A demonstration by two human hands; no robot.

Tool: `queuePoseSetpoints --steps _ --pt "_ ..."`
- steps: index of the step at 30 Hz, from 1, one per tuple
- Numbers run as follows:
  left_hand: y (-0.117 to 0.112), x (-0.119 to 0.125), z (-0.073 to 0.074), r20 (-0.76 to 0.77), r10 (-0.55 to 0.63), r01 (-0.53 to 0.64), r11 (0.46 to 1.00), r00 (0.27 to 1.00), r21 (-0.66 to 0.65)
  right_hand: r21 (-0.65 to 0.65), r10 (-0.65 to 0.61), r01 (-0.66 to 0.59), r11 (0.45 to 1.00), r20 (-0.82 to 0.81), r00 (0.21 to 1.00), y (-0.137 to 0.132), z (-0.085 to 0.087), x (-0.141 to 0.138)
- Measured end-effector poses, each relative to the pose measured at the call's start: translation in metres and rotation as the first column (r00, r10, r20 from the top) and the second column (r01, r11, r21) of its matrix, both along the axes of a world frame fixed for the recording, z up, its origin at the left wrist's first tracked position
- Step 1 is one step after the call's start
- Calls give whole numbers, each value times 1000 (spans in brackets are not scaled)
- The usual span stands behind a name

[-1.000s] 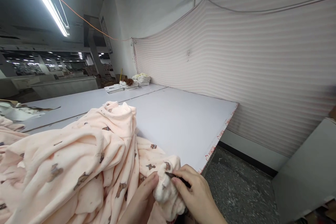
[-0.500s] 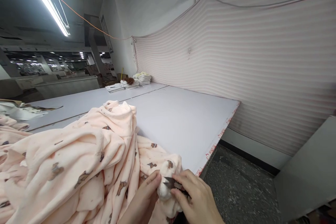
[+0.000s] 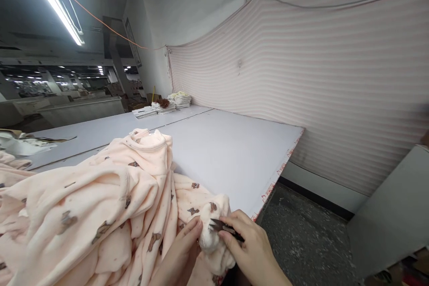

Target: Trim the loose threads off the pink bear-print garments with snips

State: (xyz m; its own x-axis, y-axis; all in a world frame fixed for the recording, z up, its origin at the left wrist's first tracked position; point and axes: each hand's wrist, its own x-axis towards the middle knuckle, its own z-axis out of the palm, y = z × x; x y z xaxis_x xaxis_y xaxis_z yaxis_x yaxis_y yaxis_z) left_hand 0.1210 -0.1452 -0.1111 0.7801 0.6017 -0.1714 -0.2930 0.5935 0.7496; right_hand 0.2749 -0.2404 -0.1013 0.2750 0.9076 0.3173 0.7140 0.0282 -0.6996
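A pale pink plush garment (image 3: 83, 205) with small brown bear prints lies heaped on the grey-white table (image 3: 214, 152). My left hand (image 3: 183, 250) pinches a bunched part of the fabric near the table's front edge. In my right hand (image 3: 250, 246) is a pair of dark thread snips (image 3: 221, 226), gripped between thumb and fingers. The tips of the snips point left, at the white fuzzy inner side of the bunched cloth, close to my left fingers. Whether the blades touch a thread is too small to tell.
Stacks of folded white cloth (image 3: 179, 99) stand at the table's far end. Cloth scraps (image 3: 23, 143) lie at the left. A striped sheet (image 3: 301, 62) hangs along the wall. Right of the table edge is dark speckled floor (image 3: 301, 228) with a pale panel (image 3: 392, 214).
The snips have turned slightly in my right hand, so more of their handle shows. My left hand keeps its hold on the cloth. The view has shifted a little.
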Motion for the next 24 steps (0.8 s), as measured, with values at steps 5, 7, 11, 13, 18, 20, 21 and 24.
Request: queuePoseSetpoints --steps 5,7,11,13,18,20,21,24 --pt "-1 0 1 -72 0 3 999 997 45 -28 13 -12 1000 27 1000 2 7 -1" --pt "-1 0 1 -75 -6 12 998 997 69 -11 2 -2 1000 51 999 2 8 -1" --pt "-1 -1 3 -78 -8 15 996 997 93 -14 -28 28 1000 32 999 0 5 -1" --pt "-2 0 3 -82 -10 17 996 997 86 -33 -7 9 999 41 999 -2 4 0" --pt "-3 2 4 -69 17 -14 999 997 42 11 -12 11 1000 95 995 -3 3 1" --pt "-3 2 6 -63 23 -21 999 998 34 17 -3 2 1000 46 999 -3 2 1" --pt "-3 3 7 -61 17 -15 999 998 34 16 7 -8 1000 33 999 -4 2 0" --pt "-5 5 8 -56 -1 3 999 998 47 25 15 -17 1000 86 996 -5 -2 -1"
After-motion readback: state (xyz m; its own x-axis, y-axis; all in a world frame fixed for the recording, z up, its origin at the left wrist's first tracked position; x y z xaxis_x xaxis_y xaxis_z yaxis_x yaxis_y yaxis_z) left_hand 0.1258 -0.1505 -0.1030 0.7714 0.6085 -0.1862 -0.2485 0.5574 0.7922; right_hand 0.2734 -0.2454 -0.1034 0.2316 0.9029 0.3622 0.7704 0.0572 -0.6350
